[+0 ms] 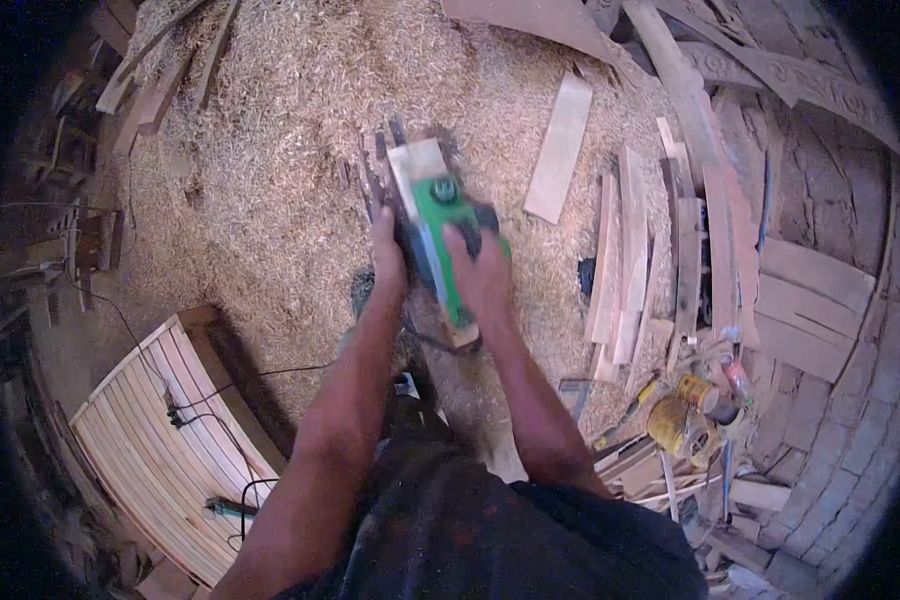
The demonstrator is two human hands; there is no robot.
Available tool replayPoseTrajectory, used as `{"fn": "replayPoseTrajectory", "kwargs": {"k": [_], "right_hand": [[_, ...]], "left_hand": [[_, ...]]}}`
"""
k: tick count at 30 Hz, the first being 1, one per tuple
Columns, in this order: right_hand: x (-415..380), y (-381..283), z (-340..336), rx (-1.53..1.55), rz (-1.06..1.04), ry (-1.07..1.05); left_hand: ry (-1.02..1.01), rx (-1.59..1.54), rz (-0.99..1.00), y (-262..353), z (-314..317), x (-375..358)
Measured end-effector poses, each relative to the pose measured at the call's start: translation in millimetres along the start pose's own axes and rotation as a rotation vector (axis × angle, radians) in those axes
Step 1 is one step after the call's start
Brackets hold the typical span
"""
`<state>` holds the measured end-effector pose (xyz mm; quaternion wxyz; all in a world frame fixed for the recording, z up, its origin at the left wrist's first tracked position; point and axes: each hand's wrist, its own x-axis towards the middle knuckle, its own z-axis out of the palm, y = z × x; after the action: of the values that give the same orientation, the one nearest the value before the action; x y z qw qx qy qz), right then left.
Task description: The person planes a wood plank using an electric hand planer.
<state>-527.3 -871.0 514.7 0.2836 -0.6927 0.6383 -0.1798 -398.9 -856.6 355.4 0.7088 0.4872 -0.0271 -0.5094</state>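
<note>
In the middle of the head view is a green power tool (pixel 445 215) with a round black mark and a dark knob, blurred by motion. It lies along a pale wooden piece (pixel 422 158), whose ends show above and below it. My right hand (pixel 482 275) is closed on the tool's right side, thumb across its green body. My left hand (pixel 389 250) grips the left side of the wooden piece, its fingers pointing forward and partly hidden. Dark narrow bars (pixel 375 180) stick out just ahead of my left hand.
Wood shavings (pixel 270 150) cover the floor. A flat board (pixel 558 148) lies ahead right, with long strips (pixel 620 260) beyond. At lower left stands a slatted wooden panel (pixel 160 400) with a black cable (pixel 290 371). A yellow container (pixel 675 425) sits among tools at lower right.
</note>
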Motion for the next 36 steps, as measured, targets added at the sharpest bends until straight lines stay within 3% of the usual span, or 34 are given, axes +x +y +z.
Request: {"fn": "replayPoseTrajectory", "kwargs": {"k": [4,6,9,11,14,17,20,21,24,27,30,36], "right_hand": [[-153.5,52.0,-42.0,0.046,0.213,-0.123],[-207.6,84.1,-44.0,-0.038,0.231,-0.101],[-241.2,101.0,-40.4,-0.136,0.255,0.001],[-233.2,94.1,-37.0,-0.145,0.347,-0.043],[-206.7,88.9,-28.0,-0.113,0.282,-0.06],[-174.1,47.4,-38.4,-0.027,0.297,-0.059],[-149.0,46.4,-24.0,0.029,0.247,-0.01],[-141.2,42.7,-21.7,0.033,0.226,-0.002],[-113.0,26.1,-17.8,0.009,0.193,-0.013],[-87.3,13.9,-12.5,-0.042,0.198,-0.04],[-65.0,4.2,0.0,-0.011,0.156,0.019],[-30.7,-8.9,12.7,-0.058,0.116,0.047]], "left_hand": [[0.155,0.536,0.073,-7.7,2.1,30.6],[0.25,0.677,-0.12,14.3,22.1,33.3],[0.189,0.636,-0.214,16.4,19.8,39.3],[0.108,0.461,-0.193,13.6,17.4,38.1],[0.111,0.409,-0.102,12.7,20.3,36.6],[0.034,0.255,-0.173,23.8,22.9,30.9],[-0.069,0.229,-0.075,5.3,6.1,50.0],[-0.077,0.193,-0.127,6.8,4.0,48.5],[-0.013,0.353,-0.113,9.4,4.3,45.4],[-0.083,0.076,-0.124,17.1,3.7,35.9],[-0.3,-0.31,-0.355,-1.4,-22.5,59.5],[-0.133,-0.181,-0.242,29.6,1.6,32.5]]}}
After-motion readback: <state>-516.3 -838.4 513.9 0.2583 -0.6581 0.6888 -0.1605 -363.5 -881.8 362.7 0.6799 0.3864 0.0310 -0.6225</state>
